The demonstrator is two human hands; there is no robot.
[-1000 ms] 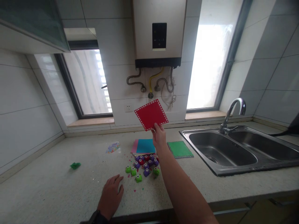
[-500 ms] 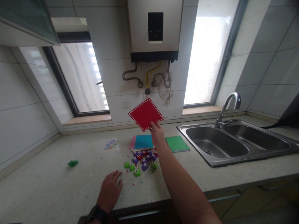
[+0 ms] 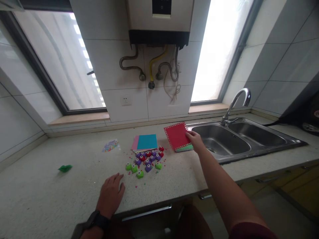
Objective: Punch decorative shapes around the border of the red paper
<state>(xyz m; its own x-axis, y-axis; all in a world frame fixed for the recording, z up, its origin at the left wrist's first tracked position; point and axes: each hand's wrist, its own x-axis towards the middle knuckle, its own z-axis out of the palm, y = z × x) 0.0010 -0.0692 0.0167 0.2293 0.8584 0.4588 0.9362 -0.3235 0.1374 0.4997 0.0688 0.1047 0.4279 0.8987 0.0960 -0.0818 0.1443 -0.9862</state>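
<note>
My right hand [image 3: 195, 141] pinches the right edge of a red square sheet of paper [image 3: 177, 135], whose border is punched with small holes. The sheet hangs over a green sheet [image 3: 184, 148] near the sink and covers most of it. My left hand [image 3: 111, 192] lies flat on the counter, fingers apart, holding nothing. Just right of its fingertips sit several small craft punches in green [image 3: 140, 174], purple [image 3: 148, 167] and red [image 3: 161, 148]. Behind them is a stack of plain paper with a blue sheet [image 3: 147, 142] on top and a pink sheet [image 3: 135, 143] showing at the left.
A double steel sink [image 3: 228, 156] with a faucet [image 3: 235, 106] is at the right. Tiny paper bits are scattered around the punches. A clear packet of colourful bits [image 3: 111, 145] and a crumpled green piece [image 3: 65, 168] lie to the left. A water heater [image 3: 159, 23] hangs above.
My right hand has carried the red sheet from above the blue stack rightward and down, over the green sheet. My left hand stays on the counter. The view has tilted down.
</note>
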